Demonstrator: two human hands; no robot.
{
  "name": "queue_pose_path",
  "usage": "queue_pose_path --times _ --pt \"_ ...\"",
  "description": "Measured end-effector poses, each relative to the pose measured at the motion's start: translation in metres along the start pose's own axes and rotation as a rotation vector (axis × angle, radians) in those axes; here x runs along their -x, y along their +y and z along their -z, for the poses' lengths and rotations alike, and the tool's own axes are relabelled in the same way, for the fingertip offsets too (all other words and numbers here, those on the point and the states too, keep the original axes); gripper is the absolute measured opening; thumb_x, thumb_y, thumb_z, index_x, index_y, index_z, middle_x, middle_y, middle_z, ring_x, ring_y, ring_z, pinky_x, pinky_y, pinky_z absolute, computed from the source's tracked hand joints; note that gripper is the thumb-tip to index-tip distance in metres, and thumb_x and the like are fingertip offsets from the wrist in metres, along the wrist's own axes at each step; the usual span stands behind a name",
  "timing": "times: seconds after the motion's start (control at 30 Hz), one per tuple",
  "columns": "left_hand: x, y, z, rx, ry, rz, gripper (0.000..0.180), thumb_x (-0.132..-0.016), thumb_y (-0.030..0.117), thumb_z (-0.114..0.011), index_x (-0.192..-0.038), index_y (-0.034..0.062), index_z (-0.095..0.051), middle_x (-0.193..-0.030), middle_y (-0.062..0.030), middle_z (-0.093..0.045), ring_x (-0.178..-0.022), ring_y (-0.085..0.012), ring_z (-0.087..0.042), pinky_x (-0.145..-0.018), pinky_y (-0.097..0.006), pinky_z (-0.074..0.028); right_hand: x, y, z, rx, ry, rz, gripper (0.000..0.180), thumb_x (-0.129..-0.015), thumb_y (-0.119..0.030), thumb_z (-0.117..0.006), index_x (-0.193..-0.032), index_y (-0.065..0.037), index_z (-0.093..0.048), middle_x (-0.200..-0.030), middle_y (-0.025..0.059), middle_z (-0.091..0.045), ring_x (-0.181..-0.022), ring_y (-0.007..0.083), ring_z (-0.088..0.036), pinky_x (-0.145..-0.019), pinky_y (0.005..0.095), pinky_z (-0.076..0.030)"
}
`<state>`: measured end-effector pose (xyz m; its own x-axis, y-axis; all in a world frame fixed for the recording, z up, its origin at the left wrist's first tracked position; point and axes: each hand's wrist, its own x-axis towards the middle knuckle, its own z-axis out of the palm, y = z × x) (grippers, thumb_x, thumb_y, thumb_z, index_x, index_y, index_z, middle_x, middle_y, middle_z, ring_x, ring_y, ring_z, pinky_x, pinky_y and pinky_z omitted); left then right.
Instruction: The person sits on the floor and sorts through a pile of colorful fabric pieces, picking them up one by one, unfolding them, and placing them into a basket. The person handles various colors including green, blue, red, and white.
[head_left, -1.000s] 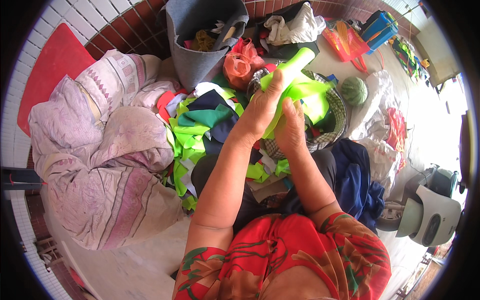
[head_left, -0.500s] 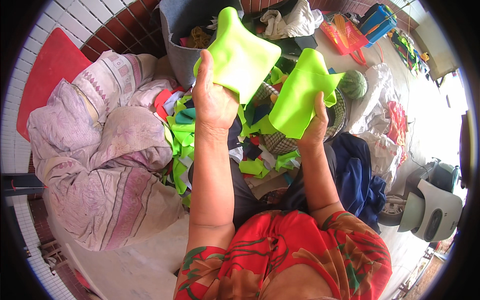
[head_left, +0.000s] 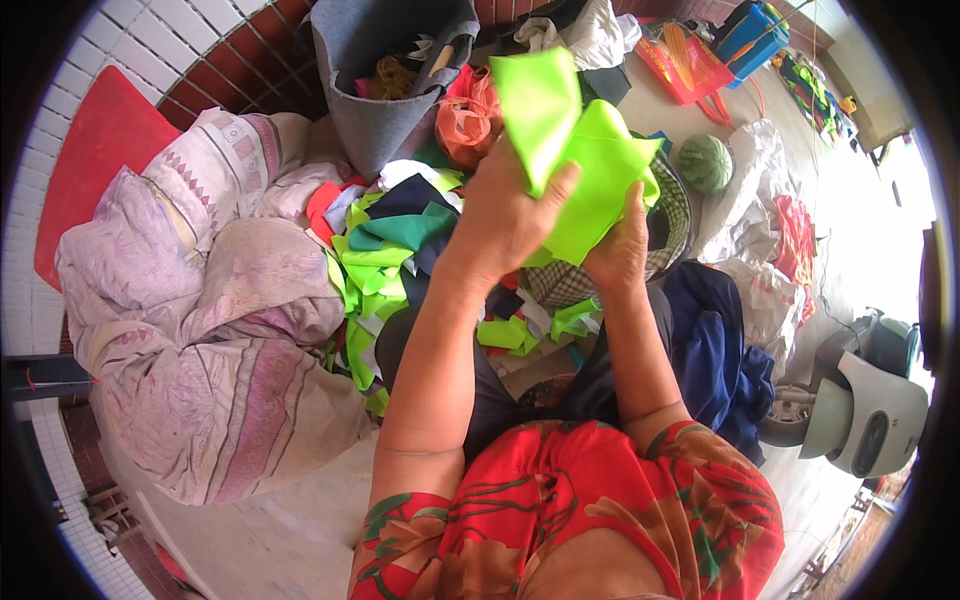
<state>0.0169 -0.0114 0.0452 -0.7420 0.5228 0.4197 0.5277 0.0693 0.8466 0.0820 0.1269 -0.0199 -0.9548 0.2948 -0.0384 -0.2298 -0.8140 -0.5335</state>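
Observation:
My left hand (head_left: 508, 215) is closed on a neon-green fabric piece (head_left: 538, 105), which stands up beyond my fingers. In my right hand (head_left: 622, 243) is a second neon-green cloth piece (head_left: 600, 185), gripped at its right edge by thumb and fingers. The two pieces overlap or touch between my hands; the fingers behind them are hidden. Below and to the left lies a heap of fabric scraps (head_left: 375, 275) in neon green, teal, navy, white and red. A checked fabric container (head_left: 677, 225) stands behind my right hand, partly covered by the cloth.
A grey felt bin (head_left: 375, 130) stands at the back, beside an orange plastic bag (head_left: 467, 118). Large patterned cloth bundles (head_left: 230, 300) fill the left. On the right are a watermelon (head_left: 706, 163), white plastic sheeting (head_left: 748, 190), navy cloth (head_left: 715, 350) and a grey-white machine (head_left: 875, 415).
My left hand has moved right with its green piece, bringing it against the piece in my right hand. More of the scrap heap and the orange bag now show.

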Motion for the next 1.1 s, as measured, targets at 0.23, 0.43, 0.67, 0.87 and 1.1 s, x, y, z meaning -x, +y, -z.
queue_pose_path --times 0.23,0.43,0.67,0.87,1.1 --pt "0.013 -0.008 -0.02 -0.386 -0.264 -0.113 0.053 -0.074 0.037 -0.07 -0.117 0.0087 -0.059 -0.126 -0.0176 -0.051 -0.126 -0.0359 -0.039 -0.105 -0.044 -0.027 0.002 0.013 0.034 -0.24 -0.171 -0.039 0.075 -0.078 -0.046 -0.068 -0.136 -0.01 -0.037 -0.135 0.0096 -0.045 -0.124 0.0272 -0.044 -0.105 0.0452 -0.034" --pt "-0.006 -0.007 0.003 0.445 0.493 0.09 0.036 -0.088 0.025 -0.06 -0.115 0.0017 -0.058 -0.113 -0.0122 -0.061 -0.104 -0.0199 -0.058 -0.091 -0.033 -0.043 -0.008 -0.007 0.044 -0.183 -0.007 -0.103 0.057 -0.076 -0.006 -0.063 -0.129 -0.002 -0.044 -0.123 0.0139 -0.055 -0.113 0.0304 -0.053 -0.1 0.0471 -0.04" --pt "0.007 -0.009 0.04 0.54 0.855 0.285 0.023 -0.088 0.02 -0.056 -0.103 0.0032 -0.058 -0.097 -0.0116 -0.063 -0.089 -0.0208 -0.061 -0.079 -0.033 -0.046 -0.061 -0.055 0.101 -0.073 0.166 0.01 0.034 -0.08 -0.007 -0.06 -0.113 0.001 -0.054 -0.109 0.014 -0.061 -0.1 0.0295 -0.06 -0.09 0.0463 -0.048" --pt "0.007 -0.013 0.029 0.522 0.702 0.312 0.021 -0.086 0.02 -0.059 -0.099 0.0043 -0.059 -0.09 -0.0096 -0.066 -0.079 -0.0167 -0.064 -0.068 -0.026 -0.048 -0.096 -0.067 0.213 0.446 0.748 -0.109 0.045 -0.079 -0.006 -0.06 -0.122 -0.002 -0.05 -0.1 0.0088 -0.061 -0.088 0.0221 -0.056 -0.077 0.0358 -0.044" --pt "0.014 -0.013 -0.016 0.101 0.18 0.282 0.02 -0.085 0.017 -0.06 -0.094 -0.0004 -0.062 -0.08 -0.0147 -0.067 -0.07 -0.0196 -0.066 -0.063 -0.029 -0.051 -0.044 0.041 0.142 1.066 0.253 0.015 0.043 -0.082 -0.006 -0.057 -0.124 0.0 -0.049 -0.109 0.01 -0.059 -0.093 0.0171 -0.056 -0.078 0.0267 -0.046"
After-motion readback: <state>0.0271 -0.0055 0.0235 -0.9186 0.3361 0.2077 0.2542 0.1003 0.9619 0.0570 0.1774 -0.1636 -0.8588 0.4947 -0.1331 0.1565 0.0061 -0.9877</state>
